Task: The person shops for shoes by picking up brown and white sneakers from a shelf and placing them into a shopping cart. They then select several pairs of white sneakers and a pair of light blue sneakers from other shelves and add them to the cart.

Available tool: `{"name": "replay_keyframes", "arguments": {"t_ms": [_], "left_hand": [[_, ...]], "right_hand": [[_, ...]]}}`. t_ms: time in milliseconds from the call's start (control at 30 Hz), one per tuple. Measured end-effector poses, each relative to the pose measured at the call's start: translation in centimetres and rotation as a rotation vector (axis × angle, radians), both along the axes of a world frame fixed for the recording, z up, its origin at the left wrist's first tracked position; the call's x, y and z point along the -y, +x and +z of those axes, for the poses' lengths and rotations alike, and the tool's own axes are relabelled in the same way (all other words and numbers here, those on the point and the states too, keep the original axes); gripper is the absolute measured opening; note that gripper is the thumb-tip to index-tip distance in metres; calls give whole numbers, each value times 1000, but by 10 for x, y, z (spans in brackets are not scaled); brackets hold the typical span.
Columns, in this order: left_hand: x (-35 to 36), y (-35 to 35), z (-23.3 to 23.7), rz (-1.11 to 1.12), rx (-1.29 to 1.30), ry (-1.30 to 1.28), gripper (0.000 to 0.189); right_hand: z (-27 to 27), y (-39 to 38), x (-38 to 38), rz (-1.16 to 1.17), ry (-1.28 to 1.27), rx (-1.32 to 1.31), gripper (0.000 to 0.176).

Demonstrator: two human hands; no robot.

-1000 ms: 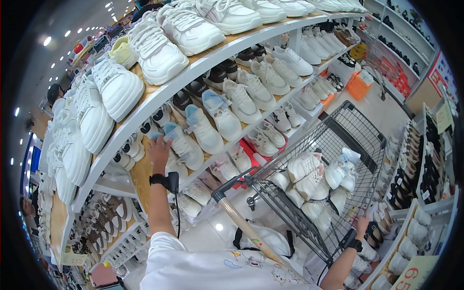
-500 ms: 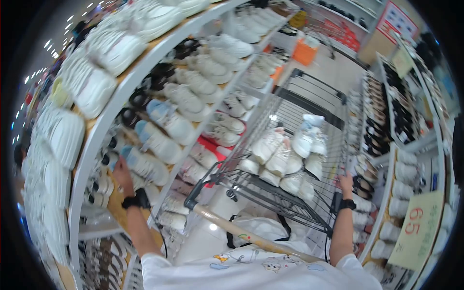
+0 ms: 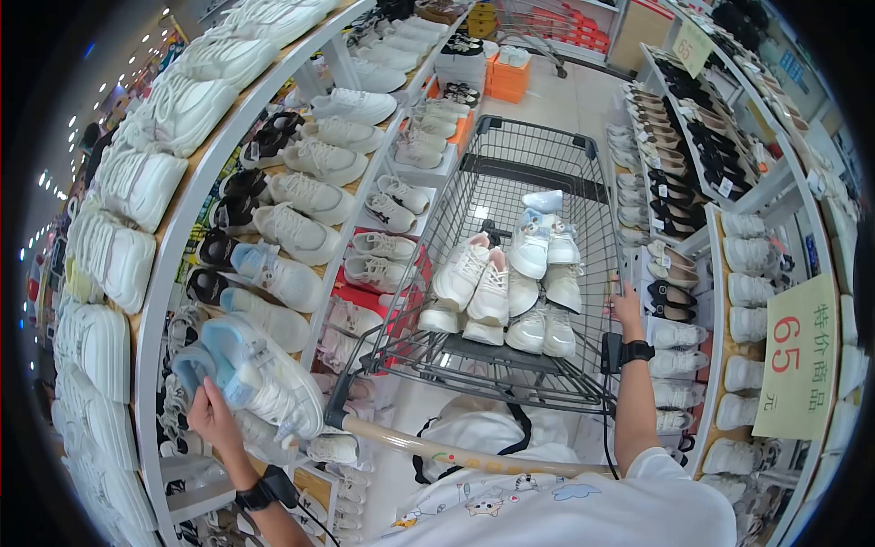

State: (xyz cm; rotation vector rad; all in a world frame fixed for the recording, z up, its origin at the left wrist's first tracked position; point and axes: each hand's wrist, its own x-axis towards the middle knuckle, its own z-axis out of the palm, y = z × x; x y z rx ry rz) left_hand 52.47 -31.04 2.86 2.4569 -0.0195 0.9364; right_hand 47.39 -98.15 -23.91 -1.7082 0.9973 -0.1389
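Note:
My left hand [image 3: 215, 415] pinches the heel opening of a white and light blue shoe [image 3: 273, 383], lifted off the left rack with its toe toward the cart. A second blue-lined shoe heel [image 3: 190, 369] shows right beside my fingers; whether I hold it too is hard to tell. My right hand [image 3: 626, 308] is closed on the right side rim of the shopping cart [image 3: 529, 170]. Inside the cart, several white shoes [image 3: 488, 292] are heaped near the handle, with a blue and white pair [image 3: 531, 244] on top.
A multi-level shoe rack [image 3: 196, 219] runs along the left, and another rack [image 3: 715, 264] with flats and white shoes stands at right. A price sign [image 3: 796, 360] hangs there. Orange boxes [image 3: 507, 80] stand at the aisle's far end. The cart handle [image 3: 410, 445] crosses before my body.
My left hand has moved down and toward me from the rack, now holding a blue and white shoe. The view has shifted, and my right hand remains on the cart.

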Motion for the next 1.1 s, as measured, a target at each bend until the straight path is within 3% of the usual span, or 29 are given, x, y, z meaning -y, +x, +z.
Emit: {"name": "replay_keyframes", "arguments": {"t_ms": [67,167,233,300,333,433,533,600,633,767,833,1100], "left_hand": [[25,1,23,-69,99,237,31],[55,5,54,-118,179,333,30],[60,11,63,-103,153,257,28],[86,16,73,-133,152,-29,26],[109,27,75,-336,226,-93,25],[171,50,89,-725,316,118,24],[231,77,81,-982,85,162,27],[279,106,49,-1127,31,84,24],[303,121,32,-1168,-136,49,22],[388,168,-39,-1205,-353,12,28],[424,193,-79,-1225,-337,34,30],[474,279,-229,-1212,-490,234,34]], "right_hand": [[-4,-2,3,25,-2,10,44],[-6,-6,1,11,-11,5,45],[-12,-9,0,14,1,15,45],[-11,-12,-6,13,-42,27,45],[-8,-13,-8,19,-88,39,45],[1,-13,-13,3,-23,1,46],[-4,-15,-13,4,-18,-12,46],[-2,-19,-19,1,-46,8,45],[-1,-21,-21,-3,-66,21,45],[-4,-31,-29,-19,-80,76,43],[-2,-35,-32,-29,-86,116,42],[16,-57,-50,-30,-96,65,43]]}}
